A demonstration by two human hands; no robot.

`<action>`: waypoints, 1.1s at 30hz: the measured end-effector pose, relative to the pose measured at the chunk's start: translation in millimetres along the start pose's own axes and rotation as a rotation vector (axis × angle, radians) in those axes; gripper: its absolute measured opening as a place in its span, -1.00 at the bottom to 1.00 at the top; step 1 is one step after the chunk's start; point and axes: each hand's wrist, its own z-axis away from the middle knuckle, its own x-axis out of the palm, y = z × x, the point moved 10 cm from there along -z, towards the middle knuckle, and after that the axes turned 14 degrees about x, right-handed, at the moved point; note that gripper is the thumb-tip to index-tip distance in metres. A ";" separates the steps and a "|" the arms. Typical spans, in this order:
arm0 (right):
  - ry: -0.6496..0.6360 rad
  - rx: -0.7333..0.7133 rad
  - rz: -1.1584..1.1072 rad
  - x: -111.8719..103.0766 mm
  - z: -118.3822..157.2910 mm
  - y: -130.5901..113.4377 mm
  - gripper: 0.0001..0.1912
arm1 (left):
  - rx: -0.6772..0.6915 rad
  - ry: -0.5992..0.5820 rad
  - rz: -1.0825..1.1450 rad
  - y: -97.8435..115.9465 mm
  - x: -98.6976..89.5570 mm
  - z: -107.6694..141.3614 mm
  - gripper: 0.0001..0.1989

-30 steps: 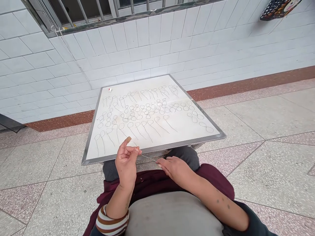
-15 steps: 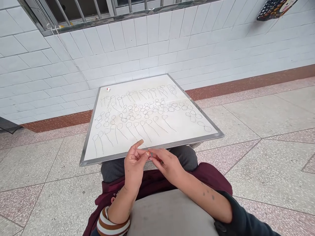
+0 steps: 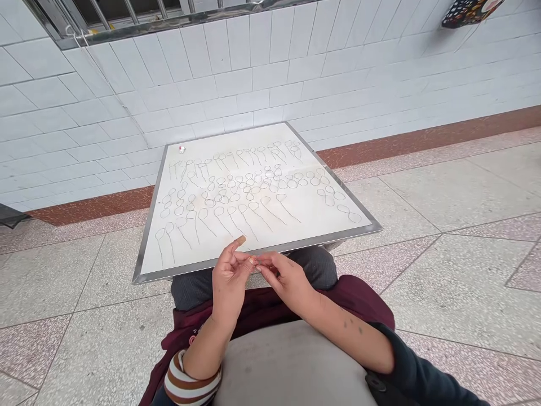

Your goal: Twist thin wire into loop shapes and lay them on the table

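Thumb and finger of my left hand (image 3: 230, 279) are pinched together, and another finger stands up apart. My right hand (image 3: 289, 282) pinches at the same spot, its fingertips meeting those of the left. Whatever is between them is too small to name. Both hands are above my lap, by the near edge of a white board (image 3: 316, 220) with a metal rim. On the board lie several thin dark wire-like loops with long tails (image 3: 220, 211) in rows near and far. Between those rows are joined rings without tails (image 3: 291, 183), in clusters.
A small white and red thing (image 3: 182, 149) sits at the board's far left corner. Behind stands a white tiled wall (image 3: 236, 79) with a barred window (image 3: 135, 11). A dark patterned bag (image 3: 469, 12) hangs at upper right. Speckled floor (image 3: 443, 270) surrounds the board.
My view has shifted slightly, so the board sits a little farther left and higher. Both hands stay pinched together; a small greyish spot between the fingertips no longer shows.
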 end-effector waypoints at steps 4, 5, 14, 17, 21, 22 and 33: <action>-0.041 -0.031 0.084 5.9 0.2 -4.0 -0.86 | 0.034 0.026 0.003 -1.3 -2.9 -0.1 -0.56; -0.051 -0.043 0.094 7.3 0.4 -5.2 -0.85 | 0.031 0.032 0.015 -2.7 -2.8 0.0 -0.56; -0.086 0.013 -0.010 16.5 -1.5 5.5 -0.81 | 0.020 0.099 0.043 -12.6 -4.1 1.9 -0.58; -0.075 0.043 -0.016 15.7 -2.7 10.0 -0.85 | 0.032 0.089 0.017 -13.2 -3.5 3.3 -0.61; -0.113 0.150 -0.080 17.5 -2.8 19.6 -0.85 | 0.044 0.076 -0.033 -14.5 -3.4 5.1 -0.64; -0.132 0.179 -0.112 19.2 -2.3 21.9 -0.83 | 0.042 0.073 -0.039 -15.2 -3.2 5.6 -0.64; -0.239 0.309 -0.284 33.1 1.4 34.4 -0.75 | 0.034 0.039 -0.094 -13.2 -2.3 6.3 -0.54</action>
